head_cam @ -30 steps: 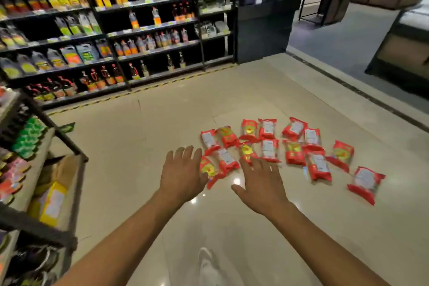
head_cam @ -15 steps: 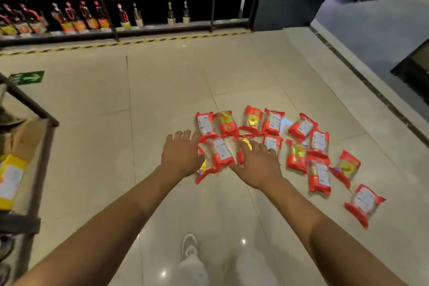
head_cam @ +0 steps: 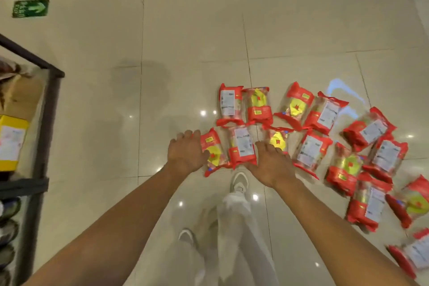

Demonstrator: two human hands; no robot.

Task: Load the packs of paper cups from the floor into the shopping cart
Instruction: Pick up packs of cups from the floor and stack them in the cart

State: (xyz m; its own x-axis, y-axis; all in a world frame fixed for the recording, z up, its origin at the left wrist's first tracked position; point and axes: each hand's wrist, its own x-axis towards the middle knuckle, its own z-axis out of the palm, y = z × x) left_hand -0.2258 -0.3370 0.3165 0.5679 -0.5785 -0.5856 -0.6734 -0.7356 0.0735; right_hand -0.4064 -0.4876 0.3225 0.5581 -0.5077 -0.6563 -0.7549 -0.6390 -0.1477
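Glossy beige floor (head_cam: pixel 185 42) carries scattered red packs of paper cups (head_cam: pixel 311 111) right of centre. Left hand (head_cam: pixel 186 152) and right hand (head_cam: pixel 271 165) hover spread flat, empty, over the nearest packs.

Packs of paper cups (head_cam: pixel 311 144): red plastic wrappers with clear windows, lying flat on the tile floor, center to lower right of frame. Some face up with a yellow emblem, others show a white label. Loose rows, neighbours touching or overlapping. Nearest-left pack (head_cam: pixel 214 152) is emblem-up, tilted; the next pack (head_cam: pixel 242 146) is label-up. Right-edge packs are blurred.
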